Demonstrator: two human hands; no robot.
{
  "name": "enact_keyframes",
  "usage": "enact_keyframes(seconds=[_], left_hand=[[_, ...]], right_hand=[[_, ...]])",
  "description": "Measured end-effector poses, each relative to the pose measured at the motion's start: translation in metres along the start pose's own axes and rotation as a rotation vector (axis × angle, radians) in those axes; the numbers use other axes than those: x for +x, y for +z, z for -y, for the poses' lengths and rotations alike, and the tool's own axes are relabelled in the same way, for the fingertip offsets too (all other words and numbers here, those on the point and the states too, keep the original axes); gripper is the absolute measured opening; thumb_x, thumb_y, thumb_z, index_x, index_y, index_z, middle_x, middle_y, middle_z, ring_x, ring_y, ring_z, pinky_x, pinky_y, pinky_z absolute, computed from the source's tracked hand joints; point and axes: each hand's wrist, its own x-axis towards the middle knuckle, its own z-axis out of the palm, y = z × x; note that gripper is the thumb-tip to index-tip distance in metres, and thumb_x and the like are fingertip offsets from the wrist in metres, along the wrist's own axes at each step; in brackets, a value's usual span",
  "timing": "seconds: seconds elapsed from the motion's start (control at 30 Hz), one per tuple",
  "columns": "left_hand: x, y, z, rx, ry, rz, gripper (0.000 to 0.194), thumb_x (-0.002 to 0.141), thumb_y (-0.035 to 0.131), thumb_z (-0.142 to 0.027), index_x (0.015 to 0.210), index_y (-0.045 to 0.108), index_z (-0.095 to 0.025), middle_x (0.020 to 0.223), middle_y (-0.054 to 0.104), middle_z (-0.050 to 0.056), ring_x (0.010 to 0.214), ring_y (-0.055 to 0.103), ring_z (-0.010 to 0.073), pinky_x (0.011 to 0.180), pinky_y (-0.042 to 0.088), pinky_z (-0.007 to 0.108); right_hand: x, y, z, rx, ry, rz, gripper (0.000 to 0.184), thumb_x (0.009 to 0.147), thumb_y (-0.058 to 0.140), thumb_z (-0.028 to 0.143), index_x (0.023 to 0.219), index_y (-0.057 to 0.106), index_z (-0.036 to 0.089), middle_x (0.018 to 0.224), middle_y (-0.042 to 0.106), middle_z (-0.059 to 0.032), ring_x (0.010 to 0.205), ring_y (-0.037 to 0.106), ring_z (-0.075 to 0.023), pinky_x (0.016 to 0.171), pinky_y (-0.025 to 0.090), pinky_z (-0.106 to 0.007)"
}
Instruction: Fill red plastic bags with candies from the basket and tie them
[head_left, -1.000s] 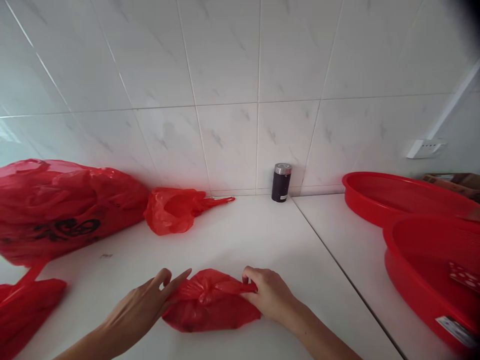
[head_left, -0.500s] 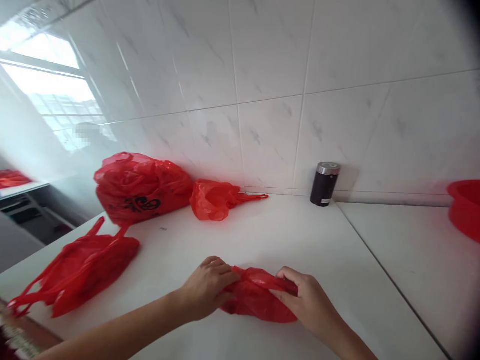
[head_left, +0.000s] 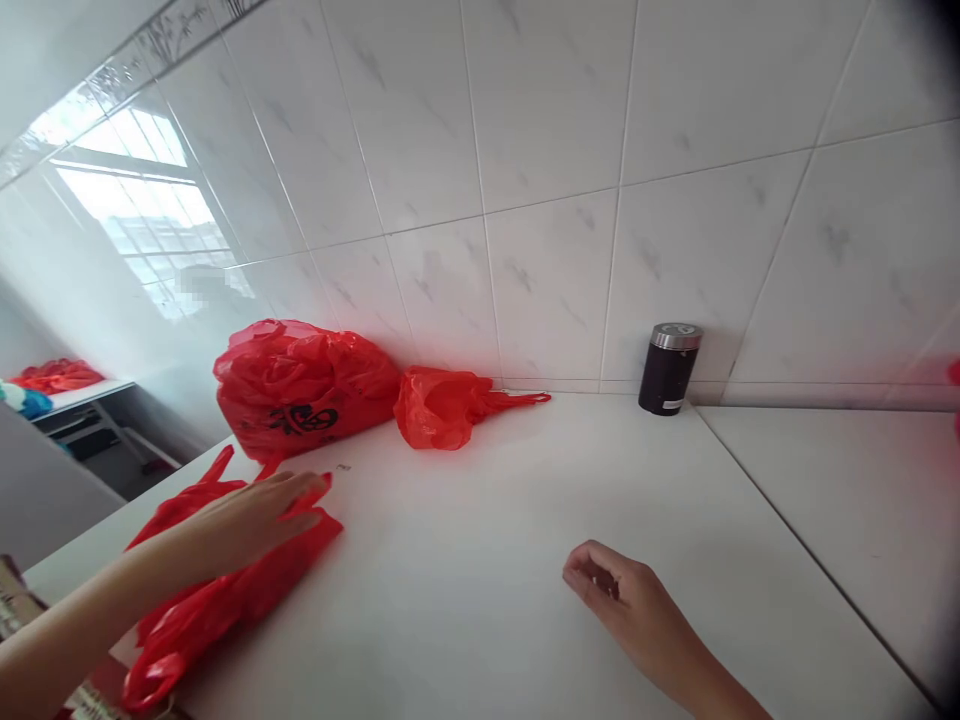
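Observation:
My left hand (head_left: 274,520) is at the left of the white table, with thumb and fingers around part of a thin red plastic bag (head_left: 289,560). Red film shows between and past its fingertips. This bag overlaps another red plastic bag with loop handles (head_left: 176,515), and my forearm hides much of both, so where one ends is hard to tell. Over the middle right of the table, my right hand (head_left: 619,595) is curled with fingertips and thumb together. Nothing shows in it.
A large, stuffed red bag with black lettering (head_left: 307,390) stands against the tiled wall. Beside it lies a small crumpled red bag (head_left: 435,408). A dark flask with a silver lid (head_left: 670,370) stands near a seam in the tabletop (head_left: 795,540). Red bags (head_left: 60,375) lie on another surface.
My left hand has moved left, carrying the red plastic bag from the table's middle onto the bag there. The right hand has let go of it and stayed nearly in place.

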Motion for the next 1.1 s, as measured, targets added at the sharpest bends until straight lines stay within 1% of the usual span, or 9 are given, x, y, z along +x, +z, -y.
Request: enact_keyframes(seconds=[0.1,0.27,0.47,0.57,0.67,0.73,0.87,0.97,1.1], left_hand=[[0.058,0.009,-0.060,-0.019,0.117,0.029,0.033,0.087,0.049,-0.041,0.113,0.062,-0.027,0.113,0.067,0.002,0.102,0.062,0.0248,0.087,0.045,0.036],[0.161,0.057,-0.150,-0.093,0.192,-0.078,0.037,0.089,0.052,-0.034,0.123,0.056,-0.022,0.125,0.057,0.010,0.112,0.055,0.0294,0.088,0.046,0.041],[0.211,0.091,-0.172,-0.265,0.089,-0.113,0.031,0.089,0.059,-0.032,0.115,0.059,-0.016,0.119,0.060,0.008,0.103,0.060,0.0243,0.088,0.050,0.046],[0.209,0.090,-0.178,-0.387,0.096,-0.100,0.025,0.088,0.058,-0.033,0.105,0.063,-0.015,0.110,0.064,0.007,0.100,0.061,0.0233,0.087,0.049,0.045],[0.186,0.092,-0.203,-0.577,0.184,-0.052,0.022,0.088,0.054,-0.033,0.099,0.065,-0.017,0.102,0.070,0.007,0.098,0.063,0.0238,0.087,0.048,0.041],[0.158,0.099,-0.227,-0.729,0.269,0.038,0.023,0.087,0.051,-0.034,0.097,0.064,-0.019,0.098,0.073,0.006,0.095,0.066,0.0231,0.084,0.050,0.035],[0.097,0.117,-0.264,-0.915,0.331,0.223,0.017,0.083,0.051,-0.032,0.086,0.064,-0.020,0.091,0.075,0.004,0.085,0.069,0.0220,0.075,0.051,0.031],[0.076,0.127,-0.262,-0.962,0.174,0.222,0.017,0.077,0.059,-0.036,0.085,0.067,-0.023,0.091,0.075,0.003,0.085,0.068,0.0250,0.074,0.049,0.033],[0.079,0.132,-0.230,-1.007,-0.066,0.198,0.036,0.073,0.063,-0.048,0.096,0.068,-0.022,0.093,0.073,0.006,0.095,0.065,0.0300,0.084,0.046,0.039]], right_hand=[[0.002,0.006,-0.006,-0.005,-0.014,-0.009,0.026,0.089,0.045,0.042,0.075,0.055,0.022,0.068,0.049,0.0021,0.061,0.039,-0.0128,0.056,0.033,-0.023],[0.007,0.010,-0.018,-0.142,-0.049,-0.072,0.014,0.084,0.049,0.026,0.076,0.059,0.021,0.065,0.054,0.0030,0.061,0.046,-0.0115,0.059,0.035,-0.022],[0.011,0.008,-0.024,-0.103,-0.066,-0.052,0.012,0.080,0.051,0.019,0.076,0.063,0.020,0.066,0.058,0.0030,0.062,0.051,-0.0095,0.060,0.037,-0.019],[0.016,0.001,-0.028,-0.031,-0.085,-0.117,0.014,0.083,0.050,0.023,0.076,0.062,0.020,0.067,0.058,0.0023,0.062,0.050,-0.0103,0.059,0.038,-0.020],[0.025,-0.015,-0.031,0.131,-0.057,-0.390,0.021,0.086,0.051,0.040,0.090,0.060,0.021,0.079,0.060,-0.0009,0.066,0.053,-0.0128,0.061,0.043,-0.024],[0.029,-0.029,-0.031,0.335,0.032,-0.554,0.042,0.083,0.053,0.054,0.111,0.054,0.023,0.099,0.061,-0.0054,0.076,0.058,-0.0164,0.061,0.049,-0.027],[0.029,-0.052,-0.028,0.639,0.027,-0.508,0.058,0.076,0.058,0.064,0.117,0.056,0.023,0.107,0.063,-0.0089,0.089,0.063,-0.0242,0.059,0.055,-0.033],[0.026,-0.062,-0.030,0.660,-0.065,-0.556,0.048,0.072,0.066,0.059,0.096,0.066,0.016,0.091,0.067,-0.0092,0.083,0.065,-0.0248,0.062,0.055,-0.034],[0.023,-0.073,-0.033,0.676,-0.063,-0.729,0.042,0.074,0.066,0.055,0.090,0.066,0.015,0.091,0.068,-0.0088,0.081,0.064,-0.0220,0.070,0.054,-0.034]])
